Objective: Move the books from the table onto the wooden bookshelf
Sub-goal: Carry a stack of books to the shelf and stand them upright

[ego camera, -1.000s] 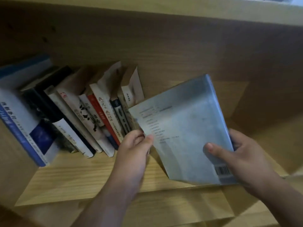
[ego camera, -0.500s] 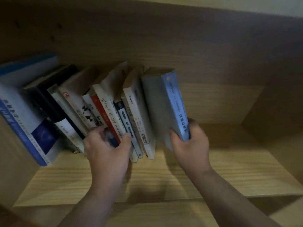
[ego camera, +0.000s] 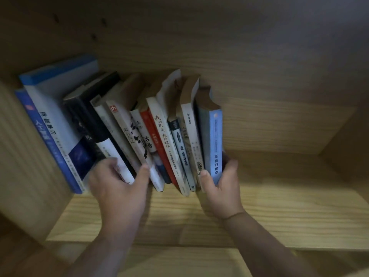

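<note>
Right hand (ego camera: 220, 189) gripping light-blue book (ego camera: 215, 144), row's right end

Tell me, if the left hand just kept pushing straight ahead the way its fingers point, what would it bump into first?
Probably the books it is already touching: the left hand rests against the lower spines of the leaning row of books, around the white-and-black one. Behind those stands the shelf's back panel, though depth is hard to judge.

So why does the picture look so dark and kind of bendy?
Head view: the shelf sits in dim light, darkest along the top and corners; the wide lens bends its straight boards; the left hand is smeared with motion blur, the right hand less so; the middle books have readable spines; no glare.
</note>
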The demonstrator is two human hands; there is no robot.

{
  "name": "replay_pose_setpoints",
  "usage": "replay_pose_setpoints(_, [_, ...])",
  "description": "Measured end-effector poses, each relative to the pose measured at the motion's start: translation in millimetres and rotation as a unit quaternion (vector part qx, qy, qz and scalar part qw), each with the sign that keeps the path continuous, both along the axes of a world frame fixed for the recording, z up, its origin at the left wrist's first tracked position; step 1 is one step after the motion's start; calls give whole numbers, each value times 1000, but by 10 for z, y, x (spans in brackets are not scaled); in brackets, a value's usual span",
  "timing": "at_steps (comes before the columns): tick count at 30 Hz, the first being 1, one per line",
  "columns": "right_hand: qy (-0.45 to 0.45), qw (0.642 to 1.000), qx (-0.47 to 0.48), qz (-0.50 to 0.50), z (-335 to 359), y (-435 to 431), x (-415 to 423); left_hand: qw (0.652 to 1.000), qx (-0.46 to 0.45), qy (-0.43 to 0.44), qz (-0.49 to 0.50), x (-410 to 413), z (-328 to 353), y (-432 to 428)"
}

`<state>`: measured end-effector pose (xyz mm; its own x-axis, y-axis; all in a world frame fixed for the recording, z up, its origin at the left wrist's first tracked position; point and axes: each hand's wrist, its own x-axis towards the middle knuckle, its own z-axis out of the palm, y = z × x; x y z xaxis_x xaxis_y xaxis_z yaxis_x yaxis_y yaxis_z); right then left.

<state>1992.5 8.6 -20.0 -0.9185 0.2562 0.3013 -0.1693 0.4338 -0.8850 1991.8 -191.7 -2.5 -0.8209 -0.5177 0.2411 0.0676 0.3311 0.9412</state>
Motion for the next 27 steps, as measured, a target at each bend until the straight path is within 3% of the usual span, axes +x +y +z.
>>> replay_pose_setpoints(4, [-165, 980, 11, 113, 39, 278, 100, 996, 56, -62, -13, -128, -44, -293])
replay_pose_setpoints(9, [-248, 946, 64, 200, 226, 487, -72, 993, 60, -70, -70, -291, -80, -362])
replay_pose_setpoints(14, [-240, 944, 107, 199, 295, 476, -221, 993, 65, -50, -88, -460, -51, -476])
replay_pose_setpoints(27, [-204, 964, 65, 160, 67, 265, -376, 990, 51, -17, -129, -491, -3, -559])
